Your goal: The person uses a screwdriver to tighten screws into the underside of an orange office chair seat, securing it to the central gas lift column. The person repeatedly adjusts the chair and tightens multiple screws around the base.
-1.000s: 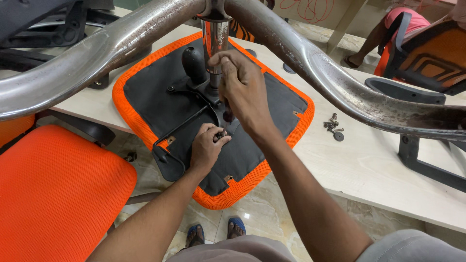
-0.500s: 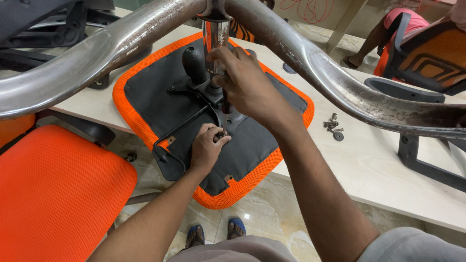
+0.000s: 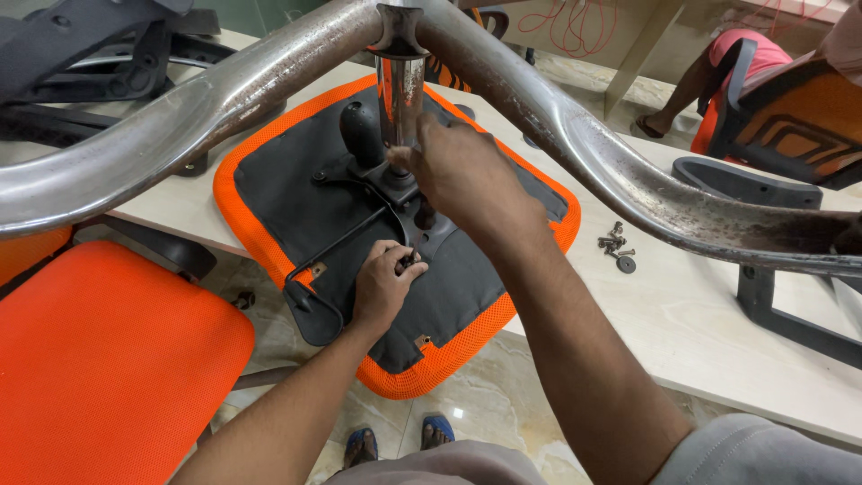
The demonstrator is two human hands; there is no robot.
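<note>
Nearest the camera, two feet in blue sandals [image 3: 395, 442] stand on the pale tiled floor [image 3: 476, 404], and one orange mesh cushion [image 3: 99, 359] fills the lower left. Just beyond, one upturned chair seat [image 3: 449, 350], black underneath with an orange mesh border, lies half on the white table [image 3: 718, 332] with its near corner hanging over the edge. The left hand [image 3: 384, 286] rests on the seat's black underside, its fingertips pinched together around something small and dark at the edge of the black mechanism plate [image 3: 359, 193]; what the small thing is cannot be told. One black lever [image 3: 328, 260] runs from that plate down to the seat's near left edge. The right hand [image 3: 467, 175] reaches farther in, fingers curled loosely at the foot of the one shiny gas cylinder [image 3: 400, 99] that rises from the plate; whether it grips the cylinder or a part below it cannot be told. From the cylinder's top, two worn chrome base legs [image 3: 180, 135] spread left and right across the view. To the right on the table lies a small heap of screws with one washer [image 3: 616, 247]. Farther back stand one black armrest piece [image 3: 763, 233] and an orange-and-black chair back [image 3: 790, 117], beside which one other person's leg [image 3: 691, 85] shows.
</note>
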